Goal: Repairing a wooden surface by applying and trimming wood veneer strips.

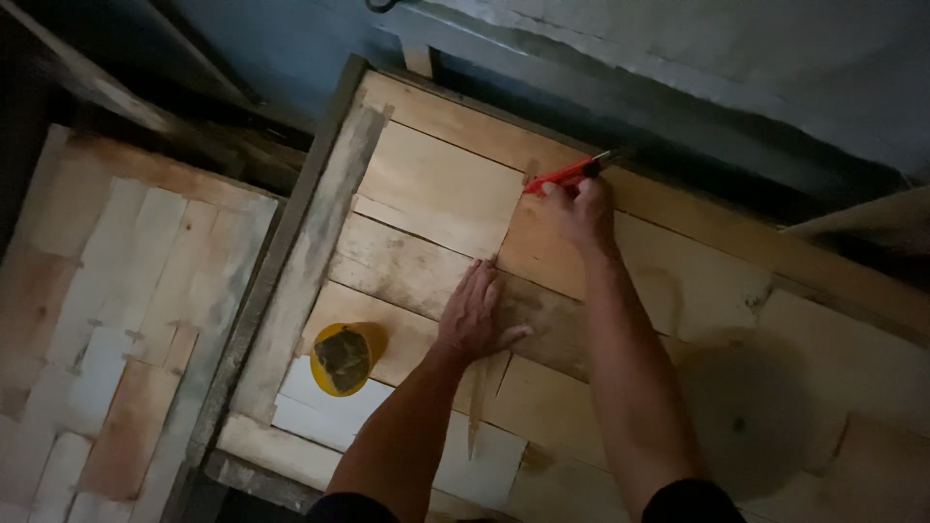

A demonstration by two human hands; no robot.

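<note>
A wide sheet of thin wood veneer strips (431, 189) lies on a work surface under me. My left hand (475, 315) rests flat on the veneer, fingers spread, pressing it down beside a seam. Farther up, my right hand (578, 208) grips a red utility knife (567, 174) whose tip touches the veneer at the top of that same seam. A narrow sliver of wood (477, 412) sticks out below my left hand.
A yellow round container with a dark lump inside (344, 358) sits on the veneer at the left. A long grey wooden batten (305, 257) runs along the sheet's left edge. Another patchwork veneer panel (116, 329) lies lower left. A blue-grey wall (678, 58) is behind.
</note>
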